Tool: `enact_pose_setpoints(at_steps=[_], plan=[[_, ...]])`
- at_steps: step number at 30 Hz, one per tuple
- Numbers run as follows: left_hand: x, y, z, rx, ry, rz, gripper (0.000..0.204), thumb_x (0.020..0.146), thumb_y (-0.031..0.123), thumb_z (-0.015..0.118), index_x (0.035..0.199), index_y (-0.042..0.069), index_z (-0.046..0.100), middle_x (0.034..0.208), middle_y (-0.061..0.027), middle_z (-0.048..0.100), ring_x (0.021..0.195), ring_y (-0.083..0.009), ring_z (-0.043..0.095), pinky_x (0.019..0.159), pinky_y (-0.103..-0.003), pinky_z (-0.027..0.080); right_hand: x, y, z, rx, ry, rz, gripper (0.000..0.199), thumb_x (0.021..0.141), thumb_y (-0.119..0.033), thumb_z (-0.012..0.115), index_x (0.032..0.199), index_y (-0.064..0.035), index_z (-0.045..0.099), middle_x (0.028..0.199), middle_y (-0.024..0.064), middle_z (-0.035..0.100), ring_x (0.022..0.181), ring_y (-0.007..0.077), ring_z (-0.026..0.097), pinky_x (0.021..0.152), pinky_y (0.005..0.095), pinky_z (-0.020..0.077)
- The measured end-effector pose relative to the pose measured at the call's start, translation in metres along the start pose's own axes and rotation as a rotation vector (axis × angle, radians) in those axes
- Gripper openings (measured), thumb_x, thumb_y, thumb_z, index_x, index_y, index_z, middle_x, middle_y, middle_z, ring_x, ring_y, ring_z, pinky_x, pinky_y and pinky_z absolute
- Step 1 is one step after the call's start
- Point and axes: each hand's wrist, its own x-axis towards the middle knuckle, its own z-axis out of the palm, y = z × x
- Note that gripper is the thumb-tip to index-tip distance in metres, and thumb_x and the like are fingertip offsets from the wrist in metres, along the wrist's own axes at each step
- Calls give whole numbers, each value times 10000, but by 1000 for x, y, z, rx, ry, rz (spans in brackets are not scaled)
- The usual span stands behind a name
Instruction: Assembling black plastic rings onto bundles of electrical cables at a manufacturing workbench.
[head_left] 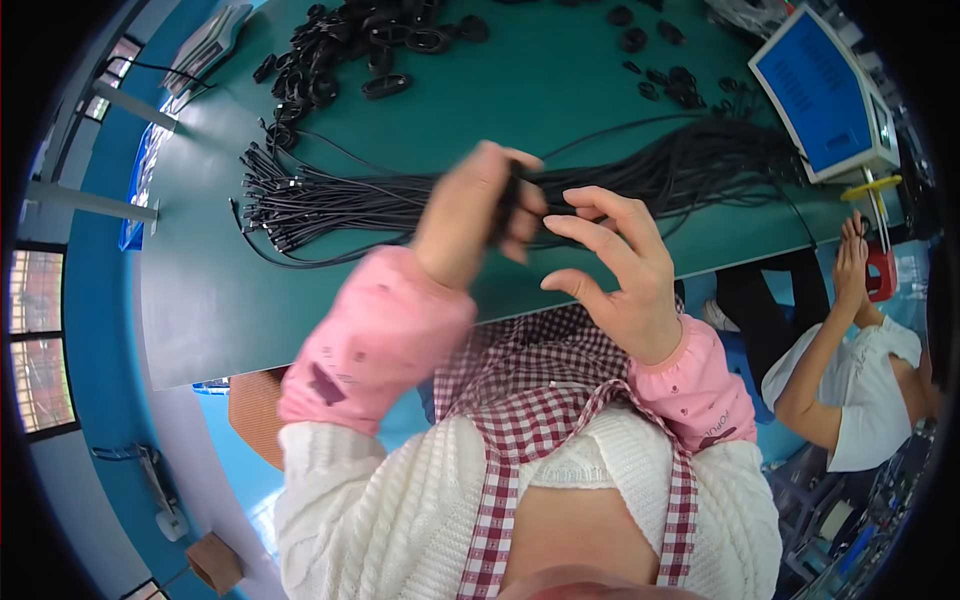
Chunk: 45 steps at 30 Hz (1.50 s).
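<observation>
In the head view, my only one here, I see the left hand (460, 220) blurred, its fingers curled around a dark coiled cable (507, 205). The right hand (632, 278), just beside it, is loosely spread, thumb well apart from the fingers; I cannot tell whether its fingertips touch a strand. Just beyond both hands, a long bundle of black cables (375, 198) lies across the green worktop (520, 95), its plug ends fanned out to the left of the left hand. Farther beyond that hand I have a heap of coiled black cables (350, 45); beyond the right hand are smaller black coils (683, 85), with a blue-and-white box (815, 95) to their right.
</observation>
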Motion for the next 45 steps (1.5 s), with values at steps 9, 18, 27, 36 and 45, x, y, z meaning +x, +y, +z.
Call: enact_pose_setpoints(at_steps=[9, 18, 27, 36, 45], plan=[[120, 82, -340, 1248, 486, 295, 388, 927, 303, 600, 1204, 32, 591, 1112, -127, 631, 1022, -216, 592, 892, -316, 450, 63, 134, -13, -314, -206, 296, 186, 788, -251, 680, 906, -108, 691, 908, 76, 650, 870, 294, 627, 740, 399, 510], [206, 87, -397, 1619, 586, 304, 425, 926, 340, 592, 1242, 57, 592, 1204, -140, 617, 1096, -292, 579, 946, -373, 430, 110, 286, -34, -455, -151, 493, 160, 823, -115, 655, 960, -40, 687, 877, 110, 681, 787, 268, 663, 704, 332, 509], [121, 71, -126, 955, 134, 464, 235, 872, 67, 656, 1106, 63, 675, 1144, -47, 640, 973, -119, 589, 799, -241, 456, 130, 276, 19, -252, -164, 525, 107, 781, -134, 724, 862, -71, 691, 870, 44, 652, 879, 198, 614, 768, 339, 503], [44, 15, 5, 348, -80, 422, 166, 917, 36, 603, 1075, -12, 622, 993, -64, 648, 838, -120, 617, 684, -231, 491, 68, 53, -13, 830, -154, 578, 145, 816, -96, 736, 894, 18, 691, 798, 27, 674, 748, 79, 608, 706, 227, 492], [56, 3, -40, 361, 102, 470, 102, 972, 67, 516, 975, -14, 578, 832, -72, 623, 699, -119, 592, 625, -232, 489, 52, 102, -1, 644, 302, 793, 138, 802, -96, 716, 871, 20, 688, 770, 24, 659, 693, 104, 601, 665, 237, 469]])
